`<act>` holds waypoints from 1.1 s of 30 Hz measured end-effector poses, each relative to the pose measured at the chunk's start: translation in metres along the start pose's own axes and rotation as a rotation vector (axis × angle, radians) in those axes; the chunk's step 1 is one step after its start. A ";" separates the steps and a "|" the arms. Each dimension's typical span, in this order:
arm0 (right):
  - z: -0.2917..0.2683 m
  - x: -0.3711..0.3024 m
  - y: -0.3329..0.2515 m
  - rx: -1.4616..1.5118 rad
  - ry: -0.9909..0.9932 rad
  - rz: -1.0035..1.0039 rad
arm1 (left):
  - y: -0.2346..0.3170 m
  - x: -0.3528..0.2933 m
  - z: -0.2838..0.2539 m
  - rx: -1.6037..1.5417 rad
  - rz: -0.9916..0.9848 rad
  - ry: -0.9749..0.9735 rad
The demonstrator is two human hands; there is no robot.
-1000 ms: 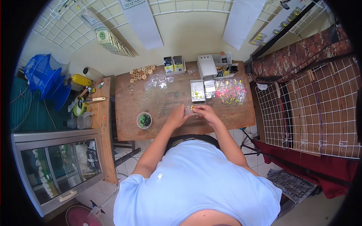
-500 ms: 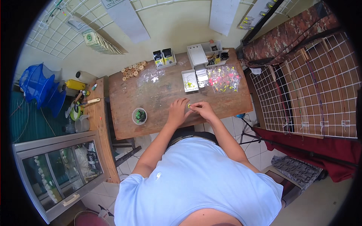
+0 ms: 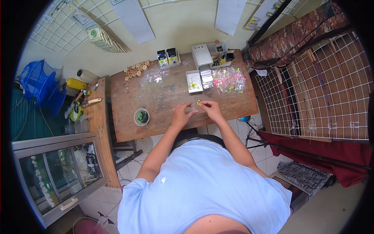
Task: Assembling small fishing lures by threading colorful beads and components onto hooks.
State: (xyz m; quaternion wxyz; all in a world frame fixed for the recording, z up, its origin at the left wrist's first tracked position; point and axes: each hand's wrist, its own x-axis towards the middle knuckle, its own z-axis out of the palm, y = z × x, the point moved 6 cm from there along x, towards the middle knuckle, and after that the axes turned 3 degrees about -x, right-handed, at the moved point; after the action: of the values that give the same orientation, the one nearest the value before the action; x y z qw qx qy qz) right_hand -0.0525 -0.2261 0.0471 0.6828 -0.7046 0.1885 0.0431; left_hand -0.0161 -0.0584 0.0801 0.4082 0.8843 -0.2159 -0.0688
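Observation:
Over the near part of the wooden table (image 3: 159, 105), my right hand (image 3: 212, 112) pinches small bright yellow pieces (image 3: 198, 101) that look like fishing jig heads. My left hand (image 3: 180, 116) is just left of it, thumb and fingers curved around a pale, see-through piece that looks like a small clear plastic bag (image 3: 191, 107). The hands are close together but apart. Just beyond them is a white tray (image 3: 190, 74) holding similar yellow pieces with thin dark parts. Right of that tray, clear packets (image 3: 230, 80) with pink and yellow contents lie spread out.
A potted green plant (image 3: 141, 117) stands at the table's left. Wooden discs (image 3: 136, 70), a box of black-and-yellow packets (image 3: 168, 59) and a white organizer (image 3: 202, 56) line the back. A tripod (image 3: 255, 134) stands off the right edge.
My hands have drawn slightly apart. The yellow pieces in my right hand have moved up and right, away from my left hand, whose thumb and fingers now show a wider gap.

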 end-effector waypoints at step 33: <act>0.056 -0.003 -0.059 -0.056 -0.297 -0.170 | -0.037 -0.002 -0.027 -0.770 -0.290 -0.172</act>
State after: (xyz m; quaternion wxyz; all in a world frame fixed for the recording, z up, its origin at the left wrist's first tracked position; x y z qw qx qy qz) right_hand -0.0246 -0.1708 0.1002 0.6844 -0.7226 0.0237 0.0941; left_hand 0.0025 -0.0173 0.0700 0.6754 0.6795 -0.0810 -0.2747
